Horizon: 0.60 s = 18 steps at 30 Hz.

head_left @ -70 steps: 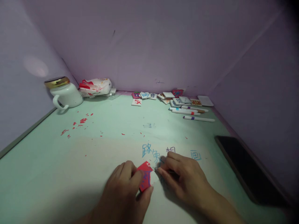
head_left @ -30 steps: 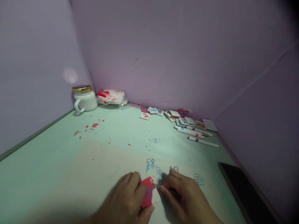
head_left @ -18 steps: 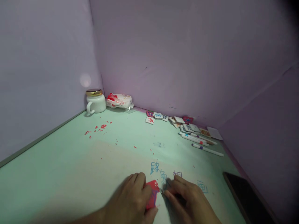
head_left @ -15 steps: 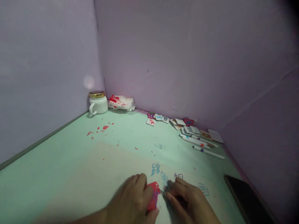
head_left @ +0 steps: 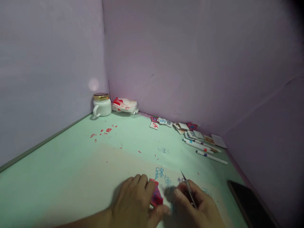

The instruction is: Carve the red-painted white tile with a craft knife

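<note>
At the front of the table, my left hand (head_left: 136, 199) is closed on a small red square piece (head_left: 156, 194) with purple marks, gripping it between thumb and fingers. Part of that piece is hidden under the fingers. My right hand (head_left: 197, 202) holds a craft knife (head_left: 188, 186) with a thin pointed blade, tip turned up and away from me. The knife is apart from the red piece. Blue handwritten characters (head_left: 159, 173) show on the table just beyond the hands.
A lidded white mug (head_left: 103, 107) and a red-and-white plastic packet (head_left: 125, 105) stand in the far left corner. Red scraps (head_left: 108, 130) lie scattered nearby. Along the back wall are small lettered tiles (head_left: 154, 125) and several marker pens (head_left: 211, 157). A dark phone (head_left: 251, 202) lies at right.
My right hand has drawn the knife off the red piece and tilted its blade upward. In my left hand the piece has turned slightly. The view has shifted a little.
</note>
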Each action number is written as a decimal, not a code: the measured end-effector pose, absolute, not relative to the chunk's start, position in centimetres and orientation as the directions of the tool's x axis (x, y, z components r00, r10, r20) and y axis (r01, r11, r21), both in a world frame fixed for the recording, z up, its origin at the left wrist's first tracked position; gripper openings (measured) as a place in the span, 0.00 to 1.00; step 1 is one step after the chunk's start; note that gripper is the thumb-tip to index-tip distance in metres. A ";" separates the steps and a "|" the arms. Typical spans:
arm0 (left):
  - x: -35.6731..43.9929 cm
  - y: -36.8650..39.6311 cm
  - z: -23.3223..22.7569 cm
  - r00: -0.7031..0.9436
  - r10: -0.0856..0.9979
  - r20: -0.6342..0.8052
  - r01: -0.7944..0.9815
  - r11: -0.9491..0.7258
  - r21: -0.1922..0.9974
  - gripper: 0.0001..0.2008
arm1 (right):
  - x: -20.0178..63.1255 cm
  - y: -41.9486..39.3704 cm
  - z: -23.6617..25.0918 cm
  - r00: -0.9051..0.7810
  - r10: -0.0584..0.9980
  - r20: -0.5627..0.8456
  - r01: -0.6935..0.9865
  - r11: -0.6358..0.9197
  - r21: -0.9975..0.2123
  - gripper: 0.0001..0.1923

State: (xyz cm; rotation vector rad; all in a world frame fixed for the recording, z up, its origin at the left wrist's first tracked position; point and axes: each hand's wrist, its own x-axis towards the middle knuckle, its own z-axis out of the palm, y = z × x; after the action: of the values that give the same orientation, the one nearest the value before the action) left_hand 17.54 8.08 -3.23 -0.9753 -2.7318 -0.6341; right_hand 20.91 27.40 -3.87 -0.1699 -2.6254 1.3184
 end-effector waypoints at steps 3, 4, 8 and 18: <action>17.1 7.6 -2.7 -0.777 0.553 0.300 0.629 0.661 0.411 0.08 | 21.1 27.0 -3.8 -0.983 0.172 0.059 0.048 0.556 -0.830 0.15; 16.9 7.5 -2.7 -0.796 0.527 0.297 0.604 0.659 0.449 0.11 | 21.1 26.9 -4.0 -0.986 0.156 0.061 0.036 0.553 -0.832 0.14; 15.7 7.3 -3.3 -0.873 0.411 0.263 0.482 0.640 0.599 0.14 | 21.3 25.7 -5.3 -0.976 0.127 0.175 -0.054 0.642 -0.765 0.21; 14.7 8.6 -4.5 -0.827 0.501 0.255 0.536 0.564 0.629 0.10 | 21.3 25.6 -7.8 -0.950 -0.090 0.299 -0.229 0.852 -0.472 0.08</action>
State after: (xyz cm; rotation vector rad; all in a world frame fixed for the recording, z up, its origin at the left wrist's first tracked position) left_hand 14.71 8.57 -4.48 -0.9076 -2.7361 -1.1247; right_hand 21.30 25.64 -7.80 0.2424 -2.7620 0.7517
